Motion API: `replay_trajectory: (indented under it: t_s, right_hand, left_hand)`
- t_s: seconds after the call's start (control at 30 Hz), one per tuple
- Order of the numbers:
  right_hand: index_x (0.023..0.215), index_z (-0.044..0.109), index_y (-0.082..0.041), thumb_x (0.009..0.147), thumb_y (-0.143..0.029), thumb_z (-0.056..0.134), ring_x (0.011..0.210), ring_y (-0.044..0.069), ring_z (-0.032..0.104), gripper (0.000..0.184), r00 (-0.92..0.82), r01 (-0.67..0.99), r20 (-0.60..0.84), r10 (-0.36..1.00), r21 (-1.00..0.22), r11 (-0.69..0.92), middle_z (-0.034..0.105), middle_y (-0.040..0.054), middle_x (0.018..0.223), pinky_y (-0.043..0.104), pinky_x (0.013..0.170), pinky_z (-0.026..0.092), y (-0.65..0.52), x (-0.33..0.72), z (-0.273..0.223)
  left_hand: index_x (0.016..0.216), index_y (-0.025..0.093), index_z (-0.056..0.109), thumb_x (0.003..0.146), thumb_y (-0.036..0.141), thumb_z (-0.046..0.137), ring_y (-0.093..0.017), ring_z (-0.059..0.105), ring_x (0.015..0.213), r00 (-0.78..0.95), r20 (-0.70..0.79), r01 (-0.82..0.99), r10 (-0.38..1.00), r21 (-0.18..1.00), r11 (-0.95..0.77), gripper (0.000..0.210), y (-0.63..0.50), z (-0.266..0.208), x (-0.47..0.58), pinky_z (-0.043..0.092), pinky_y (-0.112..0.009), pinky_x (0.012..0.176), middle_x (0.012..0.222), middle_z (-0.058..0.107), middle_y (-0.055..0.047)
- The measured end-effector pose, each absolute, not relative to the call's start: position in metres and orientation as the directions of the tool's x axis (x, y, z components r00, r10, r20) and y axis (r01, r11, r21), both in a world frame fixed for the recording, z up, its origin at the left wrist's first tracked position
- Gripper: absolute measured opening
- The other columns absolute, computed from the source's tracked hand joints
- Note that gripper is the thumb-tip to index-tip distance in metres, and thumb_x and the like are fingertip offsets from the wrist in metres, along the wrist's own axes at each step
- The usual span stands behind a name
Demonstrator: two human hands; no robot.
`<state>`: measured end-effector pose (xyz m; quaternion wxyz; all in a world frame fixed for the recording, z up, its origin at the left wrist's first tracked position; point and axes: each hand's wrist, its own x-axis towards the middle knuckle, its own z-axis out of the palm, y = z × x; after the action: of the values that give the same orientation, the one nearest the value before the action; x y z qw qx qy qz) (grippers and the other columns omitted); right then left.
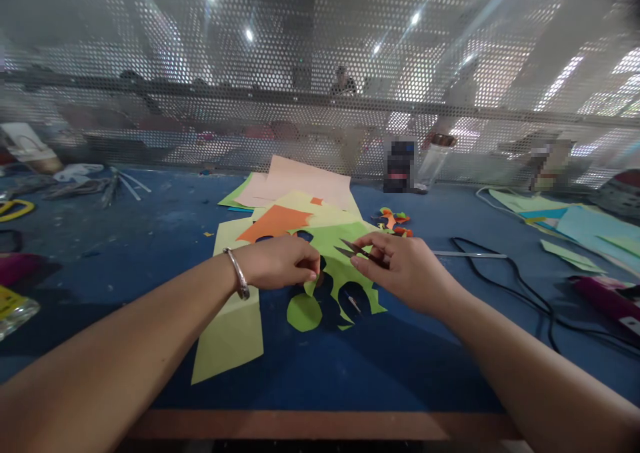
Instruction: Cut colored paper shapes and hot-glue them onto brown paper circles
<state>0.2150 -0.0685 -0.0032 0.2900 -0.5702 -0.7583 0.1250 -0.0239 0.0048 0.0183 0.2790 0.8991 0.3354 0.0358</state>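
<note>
My right hand (407, 269) grips a small pair of dark scissors (357, 247), their pointed blades apart over a bright green sheet of paper (345, 233). That sheet has several rounded holes cut in it and a ragged near edge. At its left side my left hand (283, 261), with a silver bangle on the wrist, pinches the green paper between thumb and fingers. A round green paper piece (304, 312) lies on the blue table just below my left fingertips. Orange paper (277, 221) and pale yellow paper (227, 326) show beside and beyond my left hand.
Pink sheets (310, 181) lie at the back, against a perforated metal screen (280, 119). Colourful paper scraps (393, 219) are heaped right of centre. A black cord (520, 279), a clear bottle (435, 163) and more paper (590, 229) are to the right. Yellow-handled scissors (17, 207) lie far left.
</note>
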Motion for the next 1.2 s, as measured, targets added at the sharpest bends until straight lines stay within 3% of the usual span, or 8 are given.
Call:
replay_trajectory:
  t_s: [0.07, 0.2, 0.3, 0.43, 0.57, 0.67, 0.97, 1.2]
  right_hand:
    - [0.101, 0.073, -0.019, 0.091, -0.039, 0.062, 0.052, 0.012, 0.049, 0.026, -0.224, 0.845, 0.219, 0.950, -0.442, 0.301, 0.058, -0.0025, 0.059, 0.027, 0.051, 0.030, -0.069, 0.213, -0.003]
    - [0.093, 0.074, -0.020, 0.089, -0.035, 0.063, 0.058, 0.015, 0.056, 0.019, -0.294, 0.915, 0.081, 0.952, -0.263, 0.305, 0.066, 0.0014, 0.067, 0.028, 0.052, 0.025, -0.074, 0.207, -0.005]
    - [0.086, 0.072, -0.021, 0.091, -0.042, 0.061, 0.062, 0.018, 0.059, 0.024, -0.305, 0.940, 0.075, 0.949, -0.139, 0.313, 0.069, 0.0037, 0.070, 0.029, 0.052, 0.021, -0.078, 0.204, -0.005]
    - [0.085, 0.071, -0.020, 0.093, -0.046, 0.060, 0.063, 0.020, 0.063, 0.028, -0.292, 0.953, 0.139, 0.946, -0.047, 0.301, 0.070, 0.0051, 0.071, 0.030, 0.052, 0.020, -0.081, 0.203, -0.002]
    - [0.105, 0.071, -0.019, 0.096, -0.037, 0.059, 0.066, 0.018, 0.065, 0.023, -0.351, 0.907, 0.382, 0.855, -0.085, 0.411, 0.074, 0.0054, 0.084, 0.029, 0.056, 0.032, -0.083, 0.205, -0.001]
    - [0.106, 0.071, -0.019, 0.101, -0.035, 0.051, 0.066, 0.016, 0.064, 0.025, -0.414, 0.844, 0.512, 0.752, -0.094, 0.529, 0.073, 0.0063, 0.085, 0.028, 0.059, 0.037, -0.085, 0.206, -0.003]
    - [0.101, 0.070, -0.019, 0.103, -0.027, 0.048, 0.076, 0.017, 0.065, 0.023, -0.461, 0.756, 0.544, 0.701, -0.173, 0.632, 0.072, 0.0081, 0.090, 0.027, 0.068, 0.044, -0.082, 0.209, -0.005]
    - [0.087, 0.064, -0.019, 0.095, -0.023, 0.055, 0.063, 0.013, 0.057, 0.013, -0.349, 0.753, 0.528, 0.774, -0.334, 0.567, 0.067, 0.0018, 0.075, 0.025, 0.061, 0.039, -0.080, 0.205, -0.005]
  left_hand:
    - [0.079, 0.020, 0.071, 0.085, 0.028, 0.063, -0.016, 0.061, 0.060, 0.764, -0.158, 0.585, 0.626, 0.578, -0.568, 0.012, 0.006, 0.018, -0.024, 0.037, -0.025, 0.056, 0.067, 0.070, -0.003]
    - [0.082, 0.018, 0.066, 0.082, 0.029, 0.068, -0.018, 0.070, 0.066, 0.698, -0.185, 0.522, 0.691, 0.792, -0.316, 0.012, 0.006, 0.018, -0.020, 0.049, -0.027, 0.064, 0.073, 0.073, -0.005]
    - [0.085, 0.016, 0.065, 0.078, 0.023, 0.073, -0.016, 0.069, 0.066, 0.663, -0.161, 0.396, 0.731, 0.904, -0.160, 0.013, 0.005, 0.018, -0.016, 0.053, -0.028, 0.068, 0.073, 0.072, -0.003]
    - [0.087, 0.014, 0.064, 0.078, 0.022, 0.075, -0.014, 0.069, 0.064, 0.655, -0.176, 0.281, 0.735, 0.960, -0.020, 0.016, 0.001, 0.017, -0.011, 0.053, -0.027, 0.067, 0.072, 0.071, -0.002]
    - [0.087, 0.013, 0.064, 0.078, 0.028, 0.079, -0.013, 0.067, 0.063, 0.646, -0.201, 0.237, 0.737, 0.970, 0.057, 0.022, -0.005, 0.018, -0.006, 0.052, -0.026, 0.065, 0.070, 0.070, -0.003]
    - [0.087, 0.012, 0.065, 0.078, 0.035, 0.081, -0.013, 0.066, 0.063, 0.646, -0.214, 0.217, 0.733, 0.972, 0.092, 0.029, -0.008, 0.019, -0.004, 0.052, -0.026, 0.066, 0.071, 0.071, -0.004]
    - [0.085, 0.013, 0.064, 0.072, 0.035, 0.088, -0.010, 0.062, 0.061, 0.673, -0.231, 0.134, 0.703, 0.972, 0.192, 0.035, -0.010, 0.016, -0.001, 0.049, -0.023, 0.062, 0.071, 0.070, -0.003]
    - [0.089, 0.014, 0.070, 0.077, 0.040, 0.081, -0.014, 0.069, 0.065, 0.643, -0.226, 0.243, 0.732, 0.966, 0.085, 0.031, -0.017, 0.015, 0.002, 0.050, -0.025, 0.064, 0.076, 0.075, -0.006]
